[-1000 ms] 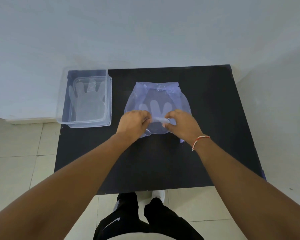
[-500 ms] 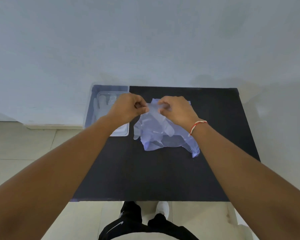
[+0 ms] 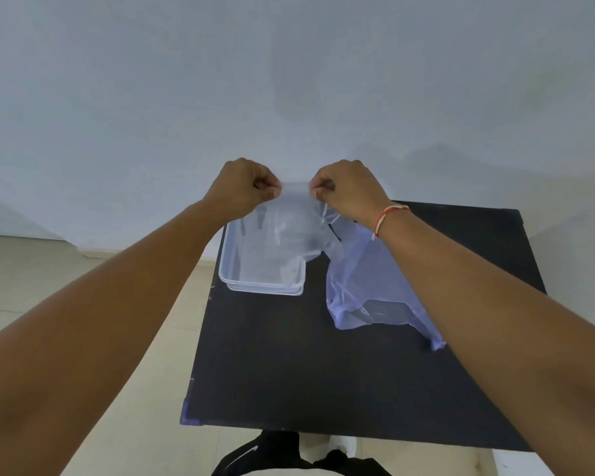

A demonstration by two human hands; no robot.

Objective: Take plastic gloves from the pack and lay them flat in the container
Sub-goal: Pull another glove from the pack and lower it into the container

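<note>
Grip: a clear plastic glove (image 3: pixel 289 228) is pinched at its upper edge between thumb and curled fingers of the left hand (image 3: pixel 243 187) and the right hand (image 3: pixel 346 188); both hands are closed tight on the film, knuckles up, a short span of edge stretched between them. The glove is held raised and is hung down in front of the container (image 3: pixel 263 281), so that the far part of the container is veiled by it

Container: clear, rectangular, set at the far left corner of the black table (image 3: pixel 282 365), its left wall at the table edge. Whether the hanging glove is touching the container's contents cannot be told

Pack (image 3: pixel 368 293): bluish film bag, crumpled, laid on the table just right of the container and partly covered by the right forearm

Wrist: a red and white thread band (image 3: pixel 389 216) is worn on the right

Open room: the near half of the table is bare; pale floor tiles (image 3: pixel 83 290) are seen to the left, a plain wall (image 3: pixel 289 80) behind

Arms: both are extended forward, converging
</note>
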